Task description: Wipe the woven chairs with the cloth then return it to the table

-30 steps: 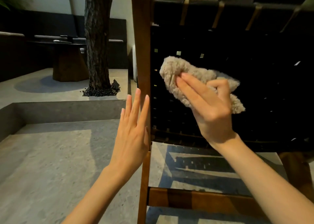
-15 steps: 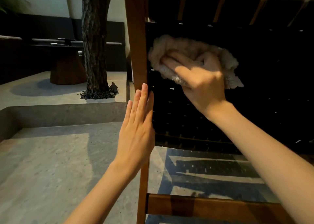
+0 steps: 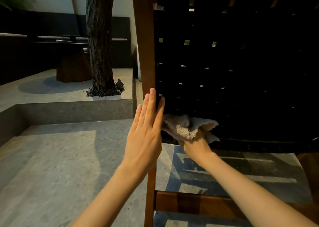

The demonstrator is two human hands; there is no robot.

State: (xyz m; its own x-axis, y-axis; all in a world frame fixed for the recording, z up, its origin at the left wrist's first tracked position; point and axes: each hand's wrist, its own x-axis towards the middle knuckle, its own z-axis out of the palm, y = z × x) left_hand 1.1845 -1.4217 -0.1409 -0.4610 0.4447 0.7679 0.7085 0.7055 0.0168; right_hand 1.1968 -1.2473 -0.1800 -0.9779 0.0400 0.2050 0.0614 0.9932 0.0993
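Beige fluffy cloth (image 3: 188, 128) bunched against the low left corner of the chair (image 3: 241, 71), on its black woven back, right hand (image 3: 196, 146) gripping it from below, left hand (image 3: 145, 133) flat with straight fingers on the wooden post (image 3: 144, 37), holding nothing, trunk (image 3: 101, 37) and dark table (image 3: 72, 61) well behind.

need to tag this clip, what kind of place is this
Likely a cafe or hotel lounge courtyard: a tree trunk set in a raised stone floor, a dark table with bench seating behind it, and a wood-framed woven chair.
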